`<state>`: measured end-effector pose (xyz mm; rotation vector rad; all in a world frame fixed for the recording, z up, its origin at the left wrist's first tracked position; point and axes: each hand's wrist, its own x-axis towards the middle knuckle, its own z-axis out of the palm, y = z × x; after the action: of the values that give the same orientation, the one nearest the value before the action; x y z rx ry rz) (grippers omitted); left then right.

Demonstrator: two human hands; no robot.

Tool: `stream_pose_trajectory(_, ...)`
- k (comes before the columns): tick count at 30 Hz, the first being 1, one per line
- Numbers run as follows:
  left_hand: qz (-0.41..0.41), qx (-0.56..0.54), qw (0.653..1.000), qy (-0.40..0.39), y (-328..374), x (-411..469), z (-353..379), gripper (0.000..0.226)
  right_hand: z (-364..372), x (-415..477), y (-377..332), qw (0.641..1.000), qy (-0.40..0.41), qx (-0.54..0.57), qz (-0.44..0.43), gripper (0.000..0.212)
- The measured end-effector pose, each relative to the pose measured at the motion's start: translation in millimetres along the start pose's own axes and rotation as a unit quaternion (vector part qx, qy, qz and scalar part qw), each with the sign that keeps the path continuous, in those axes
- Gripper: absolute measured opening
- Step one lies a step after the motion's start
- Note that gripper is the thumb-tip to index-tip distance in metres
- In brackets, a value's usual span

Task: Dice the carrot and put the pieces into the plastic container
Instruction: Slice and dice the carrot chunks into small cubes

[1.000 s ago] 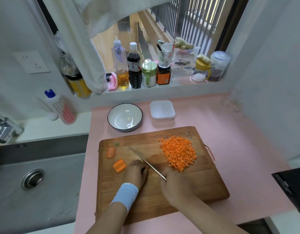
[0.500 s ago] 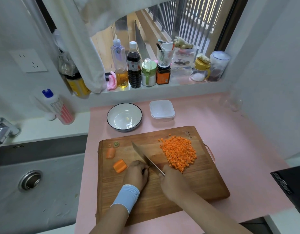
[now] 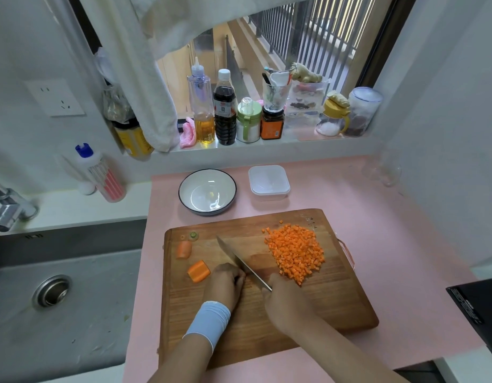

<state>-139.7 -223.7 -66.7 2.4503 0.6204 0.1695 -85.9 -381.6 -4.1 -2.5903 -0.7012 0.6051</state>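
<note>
The heap of small orange carrot cubes [image 3: 294, 254] lay at two o'clock on the rectangular wooden cutting board [image 3: 336, 299], loose and matte. None were yet in the square translucent plastic container [image 3: 269, 180], which stood on the smooth pink counter [image 3: 391, 244] at twelve o'clock beyond the board. Over the last second the steel kitchen knife [image 3: 240, 261] had rocked its tip up a little, and it pointed toward ten o'clock, so I judged the dicing was not finished. The right hand [image 3: 286, 302] had its fingers wrapped round the hidden handle. The left hand [image 3: 225, 283], above a pale blue wristband, had its fingers curled against the blade. What they pressed I could not tell. Two stubby uncut carrot chunks [image 3: 199, 271] waited at nine o'clock. A glossy white dark-rimmed bowl [image 3: 195, 189] stood at eleven.
</note>
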Motion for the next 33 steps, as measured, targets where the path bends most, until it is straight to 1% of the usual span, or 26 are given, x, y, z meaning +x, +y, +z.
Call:
stream_pose_trajectory(3, -0.01, -0.017, 1.0, 0.017, -1, -3, 3, 0.012, -3, 5, -2, 1.0, -0.012, 0.013, 0.0, 0.014)
stream_pose_trajectory(7, -0.023, -0.011, 1.0, 0.008, -2, -4, 3, 0.017, -3, 1, 1, 1.0, -0.007, 0.02, -0.001, 0.015)
stream_pose_trajectory(12, -0.049, -0.008, 0.999, 0.005, -1, -1, 0, 0.011, -1, -5, 5, 1.0, 0.011, -0.006, -0.01, 0.015)
stream_pose_trajectory(16, -0.051, -0.008, 0.999, -0.005, 0, -2, -3, 0.01, 0, -2, 1, 1.0, -0.008, -0.007, -0.004, 0.016)
stream_pose_trajectory(20, -0.058, -0.013, 0.998, 0.005, -1, -4, -1, 0.012, -1, 3, -2, 1.0, -0.017, -0.006, -0.011, 0.015)
stream_pose_trajectory(25, -0.069, -0.024, 0.997, 0.015, -3, -3, 2, 0.012, 1, -6, -1, 1.0, 0.007, -0.005, -0.013, 0.016)
stream_pose_trajectory(30, -0.056, -0.026, 0.998, 0.016, -5, -3, 1, 0.011, 0, -5, -2, 1.0, -0.008, -0.008, -0.01, 0.015)
stream_pose_trajectory(33, -0.044, -0.021, 0.998, 0.027, -6, -5, 4, 0.007, 0, -1, -7, 1.0, -0.016, -0.013, -0.001, 0.014)
